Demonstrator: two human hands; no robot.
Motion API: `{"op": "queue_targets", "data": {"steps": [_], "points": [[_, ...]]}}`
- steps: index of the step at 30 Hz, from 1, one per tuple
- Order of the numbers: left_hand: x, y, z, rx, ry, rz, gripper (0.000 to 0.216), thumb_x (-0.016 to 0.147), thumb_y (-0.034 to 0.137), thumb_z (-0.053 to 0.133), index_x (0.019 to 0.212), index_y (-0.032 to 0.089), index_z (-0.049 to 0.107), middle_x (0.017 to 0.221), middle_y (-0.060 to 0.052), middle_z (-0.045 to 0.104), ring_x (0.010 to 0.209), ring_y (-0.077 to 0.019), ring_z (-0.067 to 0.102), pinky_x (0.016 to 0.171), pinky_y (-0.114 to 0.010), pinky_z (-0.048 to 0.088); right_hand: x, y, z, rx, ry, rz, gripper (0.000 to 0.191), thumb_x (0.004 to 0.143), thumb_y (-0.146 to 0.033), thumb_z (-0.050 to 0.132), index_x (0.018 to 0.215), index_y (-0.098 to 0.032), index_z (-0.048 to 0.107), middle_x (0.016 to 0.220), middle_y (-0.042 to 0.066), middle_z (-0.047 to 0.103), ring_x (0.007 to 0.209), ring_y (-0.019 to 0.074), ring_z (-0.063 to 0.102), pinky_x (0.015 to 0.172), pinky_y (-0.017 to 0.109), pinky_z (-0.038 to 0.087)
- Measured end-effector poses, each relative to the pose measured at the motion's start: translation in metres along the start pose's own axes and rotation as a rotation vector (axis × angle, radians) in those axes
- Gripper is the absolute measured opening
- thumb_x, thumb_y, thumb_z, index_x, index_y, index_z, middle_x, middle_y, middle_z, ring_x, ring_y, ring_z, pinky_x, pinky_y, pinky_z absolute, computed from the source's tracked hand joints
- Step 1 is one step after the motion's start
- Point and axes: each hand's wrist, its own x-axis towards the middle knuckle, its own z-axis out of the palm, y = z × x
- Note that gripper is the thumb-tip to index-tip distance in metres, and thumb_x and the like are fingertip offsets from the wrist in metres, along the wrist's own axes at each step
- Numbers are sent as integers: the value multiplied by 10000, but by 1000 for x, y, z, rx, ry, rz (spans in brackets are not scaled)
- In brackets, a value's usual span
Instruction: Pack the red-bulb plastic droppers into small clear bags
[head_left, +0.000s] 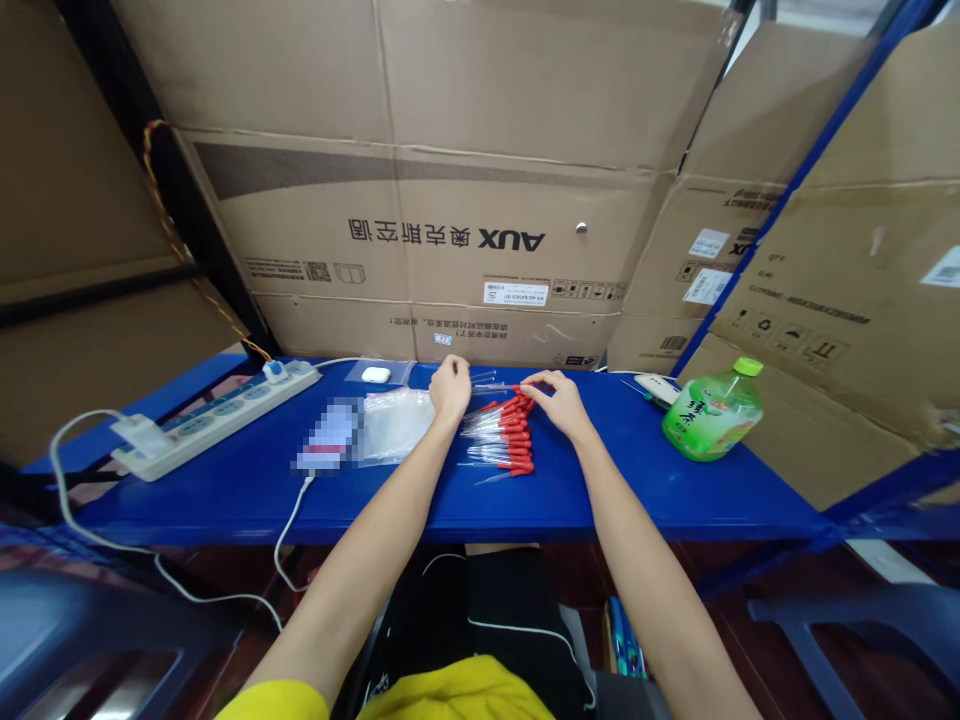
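A row of clear thin droppers with red bulb ends (514,437) lies on the blue table, tips towards the left. At its far end my right hand (559,402) pinches the red end of one dropper (496,389), whose clear stem points left. My left hand (450,390) is closed beside the stems; what its fingers hold, if anything, is hidden. A few clear thin tubes (485,375) lie just behind, between the hands. Left of my left wrist, clear plastic bags (394,425) lie flat, partly under the forearm.
A blurred phone (328,435) on a charging cable lies left of the bags. Further left is a white power strip (225,415). Behind sits a white earphone case (376,375). A green bottle (712,412) stands at right. Cardboard walls (450,180) enclose the blue table (615,505).
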Motion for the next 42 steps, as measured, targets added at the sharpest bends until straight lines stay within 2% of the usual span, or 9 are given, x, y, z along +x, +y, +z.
{"op": "queue_targets", "data": {"steps": [5, 9, 13, 19, 27, 30, 35, 38, 42], "points": [[7, -25, 6, 371, -396, 391, 190, 892, 186, 619, 1006, 244, 759, 1105, -74, 771, 1005, -243, 690, 919, -350, 506, -1, 4, 7, -57, -129, -71, 243, 909, -493, 690, 883, -272, 788, 997, 50, 768, 989, 240, 604, 953, 408, 460], [6, -27, 12, 503, -540, 498, 250, 904, 157, 598, 1042, 247, 785, 1151, -84, 763, 1099, -238, 684, 981, -331, 502, 0, 8, 8, -47, -140, -69, 318, 971, -517, 594, 955, -276, 801, 1039, 53, 765, 1024, 236, 617, 973, 398, 456], [3, -19, 11, 579, -569, 469, 215, 902, 177, 620, 1007, 231, 800, 1097, -121, 765, 1065, -281, 701, 927, -356, 518, 2, 31, -1, -150, 16, 37, 351, 1012, -447, 494, 1022, -267, 794, 1059, 62, 771, 1018, 240, 654, 986, 415, 462], [-2, -14, 9, 640, -522, 418, 208, 917, 138, 581, 949, 190, 780, 1122, -152, 725, 1012, -268, 712, 876, -329, 522, -5, 64, -3, -241, 57, 230, 213, 810, -385, 763, 944, -220, 781, 834, 61, 756, 774, 214, 691, 813, 359, 531], [-5, -14, 8, 661, -513, 337, 267, 966, 160, 521, 1210, 138, 626, 1128, -179, 717, 1077, -281, 690, 921, -348, 508, -2, 52, 2, -172, -18, 316, 116, 744, -347, 764, 765, -234, 760, 812, 24, 784, 783, 206, 711, 755, 298, 523], [-3, -16, 9, 531, -468, 419, 366, 965, 97, 456, 1317, 116, 556, 1192, -202, 687, 1151, -290, 654, 985, -384, 490, -2, 51, 3, -76, -10, 338, 116, 732, -339, 747, 759, -225, 747, 802, 25, 784, 768, 205, 717, 738, 293, 532], [-1, -21, 15, 267, -445, 572, 299, 968, 97, 407, 1212, 163, 567, 1188, -149, 653, 1121, -249, 635, 991, -384, 489, 1, 50, 2, -37, 99, 316, 160, 754, -382, 730, 793, -227, 721, 786, 37, 777, 766, 212, 726, 742, 302, 564], [-4, -20, 17, 191, -455, 566, 219, 978, 125, 406, 1126, 181, 556, 1097, -118, 675, 1032, -233, 648, 940, -375, 495, 2, 51, -1, -32, 177, 297, 173, 787, -395, 707, 847, -233, 698, 836, 34, 777, 813, 210, 732, 769, 310, 579], [-9, -14, 16, 199, -482, 524, 169, 1039, 240, 386, 1048, 205, 551, 970, -88, 698, 918, -231, 668, 852, -350, 488, 0, 53, 0, -44, 119, 334, 108, 787, -313, 709, 864, -245, 677, 785, -1, 756, 721, 184, 719, 733, 308, 590]]}}
